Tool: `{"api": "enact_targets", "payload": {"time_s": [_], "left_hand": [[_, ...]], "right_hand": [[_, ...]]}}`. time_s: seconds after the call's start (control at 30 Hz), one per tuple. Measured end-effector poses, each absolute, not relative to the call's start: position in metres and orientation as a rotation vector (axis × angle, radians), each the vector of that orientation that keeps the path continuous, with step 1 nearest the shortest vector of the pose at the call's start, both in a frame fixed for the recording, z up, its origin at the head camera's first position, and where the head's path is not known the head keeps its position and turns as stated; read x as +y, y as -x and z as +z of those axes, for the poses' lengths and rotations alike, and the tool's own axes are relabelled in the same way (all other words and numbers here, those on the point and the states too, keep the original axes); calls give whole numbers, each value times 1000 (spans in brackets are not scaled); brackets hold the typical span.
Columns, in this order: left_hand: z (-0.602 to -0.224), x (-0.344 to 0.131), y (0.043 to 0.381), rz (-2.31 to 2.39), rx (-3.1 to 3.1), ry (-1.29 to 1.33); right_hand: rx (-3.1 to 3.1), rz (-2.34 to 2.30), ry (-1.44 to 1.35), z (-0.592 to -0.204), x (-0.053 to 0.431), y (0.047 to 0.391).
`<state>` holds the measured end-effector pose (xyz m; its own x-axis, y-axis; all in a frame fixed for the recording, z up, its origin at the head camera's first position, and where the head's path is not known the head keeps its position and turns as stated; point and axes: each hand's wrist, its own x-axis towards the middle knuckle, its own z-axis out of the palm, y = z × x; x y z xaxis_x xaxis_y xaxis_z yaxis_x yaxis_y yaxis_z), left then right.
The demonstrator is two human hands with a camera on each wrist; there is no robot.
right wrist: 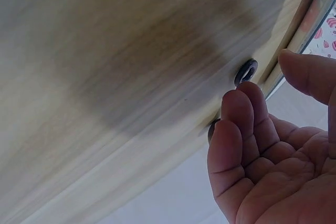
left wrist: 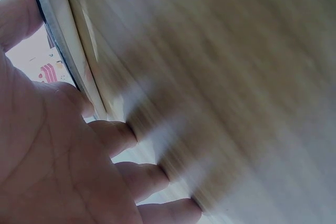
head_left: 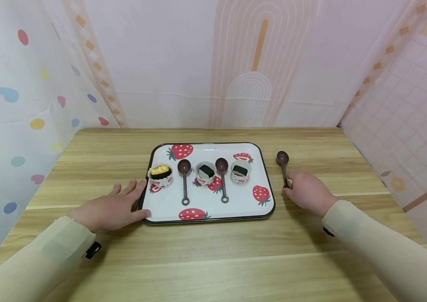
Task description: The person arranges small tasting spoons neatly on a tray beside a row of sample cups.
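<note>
My left hand (head_left: 116, 207) lies with spread fingers at the left edge of a strawberry-print tray (head_left: 236, 209), its thumb over the rim. Right of the tray, a brown measuring spoon (head_left: 282, 158) rests on the table, bowl pointing away. My right hand (head_left: 307, 191) is at its handle end; in the right wrist view the fingertips overlap the handle near its ring (right wrist: 245, 72), and the thumb stands apart. On the tray, two similar spoons, the left one (head_left: 184, 167) and the right one (head_left: 221, 165), alternate with three paper cups holding sushi-like pieces.
The left cup (head_left: 161, 180) holds a yellow-topped piece; the middle cup (head_left: 205, 178) and right cup (head_left: 240, 175) hold dark-banded ones. The wooden table (head_left: 213, 260) meets patterned curtains (head_left: 160, 63) at the back and sides.
</note>
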<state>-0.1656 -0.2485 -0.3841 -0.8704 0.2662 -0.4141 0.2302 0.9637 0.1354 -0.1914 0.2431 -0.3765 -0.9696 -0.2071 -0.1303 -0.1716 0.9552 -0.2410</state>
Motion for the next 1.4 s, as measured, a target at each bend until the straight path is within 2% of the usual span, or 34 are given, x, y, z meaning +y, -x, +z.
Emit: {"api": "enact_targets", "payload": {"time_s": [1.4], "left_hand": [[-386,-250,167,135,2684,-381]], "right_hand": [[2931,-214,275,-381,240,197]]}}
